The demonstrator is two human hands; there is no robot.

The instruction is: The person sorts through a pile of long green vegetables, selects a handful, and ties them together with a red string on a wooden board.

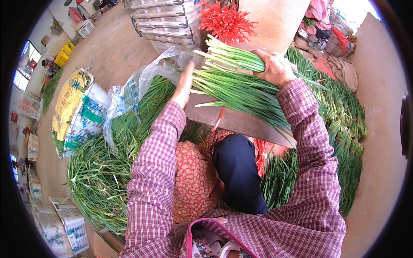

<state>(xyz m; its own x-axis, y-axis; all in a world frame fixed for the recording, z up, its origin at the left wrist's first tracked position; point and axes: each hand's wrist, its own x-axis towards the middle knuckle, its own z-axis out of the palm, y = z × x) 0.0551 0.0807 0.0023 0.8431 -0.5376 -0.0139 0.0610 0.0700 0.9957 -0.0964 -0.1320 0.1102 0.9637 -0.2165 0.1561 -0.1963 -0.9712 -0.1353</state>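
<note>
My right hand [277,68] grips a bunch of green stalks with pale ends [237,58], probably garlic chives or a similar leafy green, above the dark low board. More loose stalks [232,84] lie across the board [238,120] beneath it. My left hand [185,82] is upright, palm turned to the pale ends at the board's left side, with nothing seen in its grasp. A red tie strip [219,119] hangs over the board's near edge. A cluster of red strips [226,22] stands beyond the stalks.
Loose greens [100,180] are heaped at the left, beside a clear plastic bag [129,92] and a white basket [90,111]. Tied green bundles [342,109] line the right wall. Stacked white crates [171,22] stand ahead. Another person [49,66] is far left.
</note>
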